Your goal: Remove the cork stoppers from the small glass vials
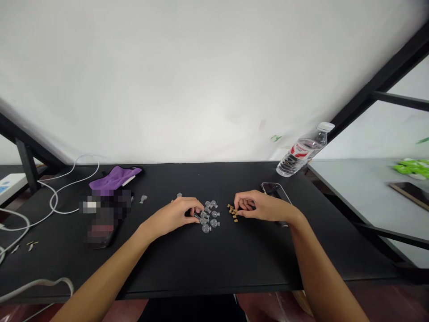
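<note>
Several small clear bottle-shaped pieces (215,222) lie in a cluster on the black table (201,264). At the cluster's left edge is my left hand (182,212), its thumb and fingers closed on a small dark-looking piece (196,216). Several small tan pieces (233,212) lie right of the clear ones. My right hand (256,205) is beside them with fingers curled and the thumb and index fingertips at the pile; whether a piece is between them is too small to tell.
A phone (276,191) lies partly under my right hand, with a water bottle (301,152) behind it. Purple cloth (115,179), a blurred dark object (106,221) and white cables (55,201) are on the left. One clear piece (143,198) lies apart.
</note>
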A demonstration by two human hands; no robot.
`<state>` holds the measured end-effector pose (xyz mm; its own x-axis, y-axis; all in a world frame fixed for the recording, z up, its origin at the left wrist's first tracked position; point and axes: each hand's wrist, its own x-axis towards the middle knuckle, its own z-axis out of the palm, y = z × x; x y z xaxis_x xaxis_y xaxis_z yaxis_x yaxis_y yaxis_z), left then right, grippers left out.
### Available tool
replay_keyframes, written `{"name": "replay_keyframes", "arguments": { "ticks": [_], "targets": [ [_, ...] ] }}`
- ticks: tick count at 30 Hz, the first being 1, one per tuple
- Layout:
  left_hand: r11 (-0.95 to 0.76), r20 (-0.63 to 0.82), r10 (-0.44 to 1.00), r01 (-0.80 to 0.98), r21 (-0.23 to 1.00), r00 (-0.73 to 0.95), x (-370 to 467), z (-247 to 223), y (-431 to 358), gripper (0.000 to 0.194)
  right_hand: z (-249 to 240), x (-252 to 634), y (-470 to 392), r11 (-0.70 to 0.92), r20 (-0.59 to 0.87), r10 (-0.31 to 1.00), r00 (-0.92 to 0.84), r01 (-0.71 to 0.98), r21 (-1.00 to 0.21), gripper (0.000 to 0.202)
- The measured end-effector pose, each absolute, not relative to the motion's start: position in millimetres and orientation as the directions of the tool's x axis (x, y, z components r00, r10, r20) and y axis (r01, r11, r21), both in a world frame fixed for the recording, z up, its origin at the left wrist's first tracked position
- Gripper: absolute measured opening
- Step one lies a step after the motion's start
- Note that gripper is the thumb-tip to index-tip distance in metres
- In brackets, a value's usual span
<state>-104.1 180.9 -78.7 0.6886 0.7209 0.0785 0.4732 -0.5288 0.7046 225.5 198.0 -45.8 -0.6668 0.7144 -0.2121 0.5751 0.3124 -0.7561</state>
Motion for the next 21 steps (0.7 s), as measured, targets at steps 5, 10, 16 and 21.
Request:
{"name": "replay_keyframes", "arguments": {
  "ticks": [5, 10, 16, 21],
  "targets": [
    [-0.566, 0.116, 0.713, 0.47, 0.678, 0.692, -104.4, -76.7, 181.5, 0.022, -47.0, 225.4, 198.6, 0.319, -0.219, 0.711, -0.668, 0.584, -0.746, 0.011],
    [-0.591, 0.172, 0.732, 0.49, 0.641, 0.659, -107.0, -69.6, 184.0, 0.013, -49.0, 224.7, 199.2, 0.339, -0.216, 0.695, -0.686, 0.577, -0.743, 0.013],
    [-0.592, 0.239, 0.773, 0.534, 0.604, 0.587, -110.8, -70.2, 187.6, 0.008, -49.0, 225.0, 198.9, 0.352, -0.21, 0.699, -0.684, 0.584, -0.731, 0.015],
    [-0.548, 0.282, 0.829, 0.604, 0.579, 0.482, -117.7, -68.0, 193.4, 0.009, -50.7, 224.1, 198.9, 0.347, -0.203, 0.698, -0.687, 0.572, -0.743, 0.014]
  ]
}}
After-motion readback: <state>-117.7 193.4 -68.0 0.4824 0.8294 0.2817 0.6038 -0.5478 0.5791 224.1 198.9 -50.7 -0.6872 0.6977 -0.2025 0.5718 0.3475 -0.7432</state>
